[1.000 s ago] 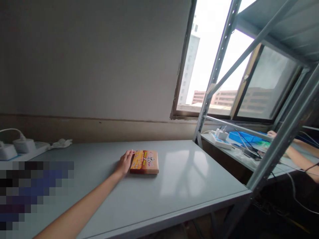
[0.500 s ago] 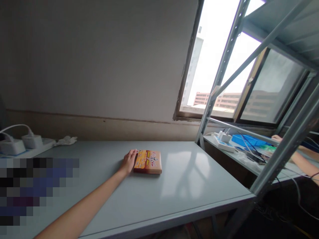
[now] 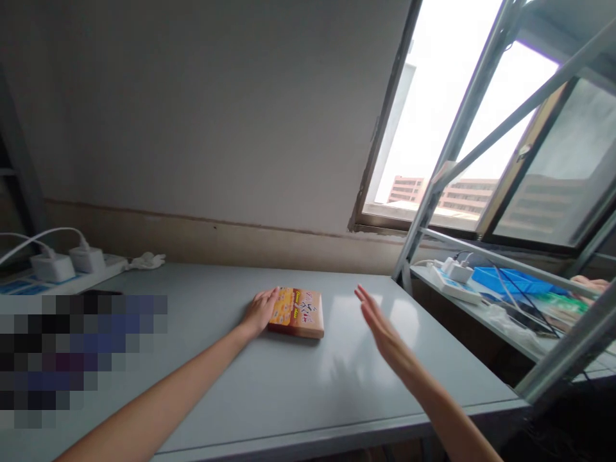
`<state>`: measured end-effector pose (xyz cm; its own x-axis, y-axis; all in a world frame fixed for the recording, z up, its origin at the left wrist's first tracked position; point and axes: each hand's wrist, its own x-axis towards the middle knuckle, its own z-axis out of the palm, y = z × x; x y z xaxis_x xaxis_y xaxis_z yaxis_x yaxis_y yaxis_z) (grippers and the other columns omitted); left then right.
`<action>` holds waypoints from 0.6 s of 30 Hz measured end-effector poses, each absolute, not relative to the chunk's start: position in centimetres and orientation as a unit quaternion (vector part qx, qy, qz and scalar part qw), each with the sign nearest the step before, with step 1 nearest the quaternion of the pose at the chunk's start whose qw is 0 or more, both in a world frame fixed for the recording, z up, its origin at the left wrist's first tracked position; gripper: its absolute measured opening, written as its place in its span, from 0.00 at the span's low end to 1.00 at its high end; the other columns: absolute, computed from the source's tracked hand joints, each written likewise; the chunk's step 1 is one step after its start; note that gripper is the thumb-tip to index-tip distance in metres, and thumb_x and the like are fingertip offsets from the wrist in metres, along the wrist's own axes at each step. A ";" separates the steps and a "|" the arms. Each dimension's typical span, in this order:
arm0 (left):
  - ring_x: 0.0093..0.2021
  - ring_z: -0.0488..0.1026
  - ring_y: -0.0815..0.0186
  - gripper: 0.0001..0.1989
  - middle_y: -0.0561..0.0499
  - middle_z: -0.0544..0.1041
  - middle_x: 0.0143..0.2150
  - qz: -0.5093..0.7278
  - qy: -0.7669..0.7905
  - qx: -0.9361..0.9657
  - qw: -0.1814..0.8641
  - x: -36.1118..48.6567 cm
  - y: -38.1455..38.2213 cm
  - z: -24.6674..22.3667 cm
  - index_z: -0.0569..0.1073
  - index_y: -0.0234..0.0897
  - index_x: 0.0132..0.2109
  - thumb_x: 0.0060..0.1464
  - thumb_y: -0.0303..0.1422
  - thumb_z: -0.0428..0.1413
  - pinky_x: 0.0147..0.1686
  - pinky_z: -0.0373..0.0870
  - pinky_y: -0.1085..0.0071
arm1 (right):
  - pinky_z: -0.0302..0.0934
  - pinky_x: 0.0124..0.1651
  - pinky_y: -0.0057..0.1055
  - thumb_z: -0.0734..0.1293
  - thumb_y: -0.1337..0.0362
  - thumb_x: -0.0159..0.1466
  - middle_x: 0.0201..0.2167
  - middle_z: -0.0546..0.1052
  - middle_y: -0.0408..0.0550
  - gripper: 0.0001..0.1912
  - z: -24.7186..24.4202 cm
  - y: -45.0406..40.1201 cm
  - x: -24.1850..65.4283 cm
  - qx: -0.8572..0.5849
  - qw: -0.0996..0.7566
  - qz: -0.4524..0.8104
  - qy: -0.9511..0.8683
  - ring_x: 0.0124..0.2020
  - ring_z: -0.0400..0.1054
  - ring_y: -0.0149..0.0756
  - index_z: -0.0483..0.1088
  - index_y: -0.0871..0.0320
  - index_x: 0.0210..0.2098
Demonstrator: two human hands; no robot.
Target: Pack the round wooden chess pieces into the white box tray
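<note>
Into view swept the right hand, open and empty, right of the box, which lay flat on the worktop! The left hand touched the box's left side, grip unclear; steady handling wanted light, even pressure.

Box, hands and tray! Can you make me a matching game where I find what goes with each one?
Things:
1. left hand
2. right hand
3. box
4. tray

Where or how:
A. bright blue, off in the right part of the picture
B. lying flat on the grey table
C. fingers stretched out, apart from the box
D. touching the box at its left side

Right pairs: 1-D, 2-C, 3-B, 4-A
</note>
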<state>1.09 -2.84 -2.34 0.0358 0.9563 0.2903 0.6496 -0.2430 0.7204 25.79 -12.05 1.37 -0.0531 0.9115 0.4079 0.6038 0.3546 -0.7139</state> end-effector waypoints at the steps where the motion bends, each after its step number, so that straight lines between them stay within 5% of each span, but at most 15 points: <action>1: 0.52 0.64 0.62 0.24 0.45 0.72 0.48 0.381 0.579 0.690 0.208 1.0 -2.8 -2.4 0.70 0.33 0.45 0.56 0.40 0.34 0.54 0.55 0.69 | 0.33 0.59 0.53 0.54 0.48 0.61 0.60 0.50 0.54 0.31 1.2 -11.8 24.8 -0.553 0.398 0.214 -0.700 0.60 0.42 0.46 0.48 0.54 0.59; 3: 0.52 0.64 0.63 0.24 0.46 0.72 0.48 0.388 0.572 0.689 0.218 0.9 -2.8 -2.4 0.70 0.34 0.45 0.57 0.41 0.34 0.53 0.56 0.69 | 0.21 0.59 0.52 0.50 0.44 0.59 0.62 0.44 0.54 0.37 0.9 -11.3 22.7 -0.570 0.327 0.289 -0.697 0.62 0.33 0.45 0.40 0.57 0.61; 6: 0.53 0.63 0.62 0.23 0.46 0.72 0.48 0.407 0.551 0.692 0.228 0.7 -2.9 -2.5 0.70 0.37 0.46 0.57 0.43 0.36 0.54 0.55 0.67 | 0.16 0.58 0.51 0.49 0.44 0.59 0.62 0.40 0.50 0.37 0.4 -10.8 20.0 -0.558 0.298 0.338 -0.697 0.62 0.27 0.42 0.36 0.56 0.62; 13: 0.61 0.49 0.61 0.29 0.45 0.53 0.61 0.513 0.439 0.687 0.269 1.9 -6.1 -0.2 0.48 0.37 0.61 0.55 0.45 0.42 0.58 0.47 0.62 | 0.28 0.61 0.49 0.52 0.50 0.61 0.63 0.32 0.41 0.33 0.3 -13.0 18.8 -0.456 0.447 0.251 -0.728 0.62 0.24 0.38 0.32 0.46 0.61; 18: 0.60 0.52 0.62 0.32 0.47 0.51 0.62 0.672 0.332 0.641 0.167 2.2 -8.5 3.6 0.39 0.42 0.62 0.56 0.40 0.46 0.55 0.57 0.67 | 0.35 0.62 0.42 0.53 0.54 0.63 0.63 0.31 0.36 0.32 4.3 -13.8 18.6 -0.358 0.498 0.206 -0.763 0.62 0.28 0.37 0.31 0.43 0.61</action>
